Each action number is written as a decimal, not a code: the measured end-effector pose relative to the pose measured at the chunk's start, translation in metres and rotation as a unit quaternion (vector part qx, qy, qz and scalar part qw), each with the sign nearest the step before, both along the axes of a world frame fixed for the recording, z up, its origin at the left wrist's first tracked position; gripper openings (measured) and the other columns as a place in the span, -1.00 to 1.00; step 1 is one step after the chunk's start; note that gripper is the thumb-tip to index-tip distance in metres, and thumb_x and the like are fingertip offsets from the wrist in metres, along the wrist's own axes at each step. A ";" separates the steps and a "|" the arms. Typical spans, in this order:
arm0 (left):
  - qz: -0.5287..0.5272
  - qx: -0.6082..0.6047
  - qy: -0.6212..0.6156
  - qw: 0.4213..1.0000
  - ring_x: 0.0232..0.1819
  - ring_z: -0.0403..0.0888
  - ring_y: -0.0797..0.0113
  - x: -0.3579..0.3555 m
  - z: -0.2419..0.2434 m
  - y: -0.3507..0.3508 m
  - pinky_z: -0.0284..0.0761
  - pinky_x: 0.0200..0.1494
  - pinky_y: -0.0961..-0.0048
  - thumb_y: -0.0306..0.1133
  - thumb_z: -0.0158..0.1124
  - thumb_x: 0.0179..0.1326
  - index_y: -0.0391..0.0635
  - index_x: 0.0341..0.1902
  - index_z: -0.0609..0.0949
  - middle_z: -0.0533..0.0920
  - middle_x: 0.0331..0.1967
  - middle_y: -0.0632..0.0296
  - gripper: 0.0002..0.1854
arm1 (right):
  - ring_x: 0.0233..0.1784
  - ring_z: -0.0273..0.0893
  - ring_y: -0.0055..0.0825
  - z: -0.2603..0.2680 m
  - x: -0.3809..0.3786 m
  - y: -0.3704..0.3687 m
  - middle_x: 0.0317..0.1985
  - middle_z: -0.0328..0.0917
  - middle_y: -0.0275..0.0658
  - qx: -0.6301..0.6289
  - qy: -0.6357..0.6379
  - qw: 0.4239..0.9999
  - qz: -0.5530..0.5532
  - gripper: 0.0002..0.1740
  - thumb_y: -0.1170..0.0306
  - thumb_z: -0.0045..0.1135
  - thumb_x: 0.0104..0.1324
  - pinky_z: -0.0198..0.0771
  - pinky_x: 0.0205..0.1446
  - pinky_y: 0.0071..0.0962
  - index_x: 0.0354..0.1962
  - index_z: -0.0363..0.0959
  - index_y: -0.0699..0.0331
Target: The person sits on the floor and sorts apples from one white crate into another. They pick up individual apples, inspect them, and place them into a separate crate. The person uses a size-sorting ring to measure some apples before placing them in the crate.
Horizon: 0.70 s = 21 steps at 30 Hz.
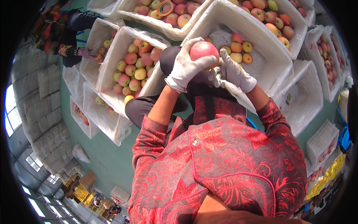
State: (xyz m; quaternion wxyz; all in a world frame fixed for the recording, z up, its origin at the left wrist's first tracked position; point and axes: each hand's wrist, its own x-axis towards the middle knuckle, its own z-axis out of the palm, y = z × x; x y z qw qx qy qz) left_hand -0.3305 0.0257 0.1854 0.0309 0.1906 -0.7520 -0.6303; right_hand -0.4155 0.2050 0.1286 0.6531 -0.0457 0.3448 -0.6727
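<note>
My left hand [183, 67], in a white work glove, grips a large pink-red apple [203, 51] in front of my knees. Close by on the apple's right is my right hand [237, 73], gloved too, its thumb raised and its fingers partly curled. I see nothing held in it; whether its fingertips touch the apple is unclear. Beyond my hands stands a white-lined crate [270, 74] with several smaller apples [236, 47] at its far side. To the left, another lined crate [110, 63] holds many red and yellow apples [134, 73].
A roll of tape [158, 9] lies on apples in the far crate [156, 21]. Another person's hand [86, 53] reaches into a crate at left. At right are a lined crate [304, 98] with a leaf inside and a plastic basket [321, 141]. Stacked crates [47, 112] line the left.
</note>
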 end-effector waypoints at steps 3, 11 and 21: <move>0.065 0.369 0.026 0.927 0.08 0.57 0.18 0.012 0.001 -0.006 0.57 0.10 0.20 0.01 0.23 0.29 -0.18 0.24 0.41 0.53 0.09 0.06 -0.39 | -0.62 0.57 -0.52 0.002 0.005 -0.004 -0.49 0.62 -0.22 0.021 0.003 0.999 -0.025 -0.29 -0.25 -0.28 0.43 0.39 -0.64 -0.63 -0.17 0.48 0.26; 0.152 0.485 0.022 0.861 0.06 0.58 0.00 0.037 -0.015 -0.018 0.67 -0.11 -0.06 0.33 0.16 0.19 -0.09 0.29 0.30 0.47 0.15 -0.04 -0.16 | -0.54 0.56 -0.62 0.009 0.022 -0.018 -0.42 0.61 -0.28 -0.005 0.143 0.989 -0.041 -0.49 -0.02 -0.15 0.49 0.43 -0.54 -0.73 -0.21 0.50 0.28; 0.058 0.669 0.040 0.740 -0.32 0.65 0.06 0.055 -0.028 -0.037 0.64 -0.39 0.26 0.51 -0.08 0.16 -0.04 0.23 0.41 0.61 -0.08 -0.12 -0.12 | -0.51 0.59 -0.62 0.005 0.024 -0.028 -0.39 0.61 -0.28 0.019 0.165 0.985 -0.036 -0.56 0.06 -0.13 0.51 0.45 -0.54 -0.71 -0.11 0.48 0.27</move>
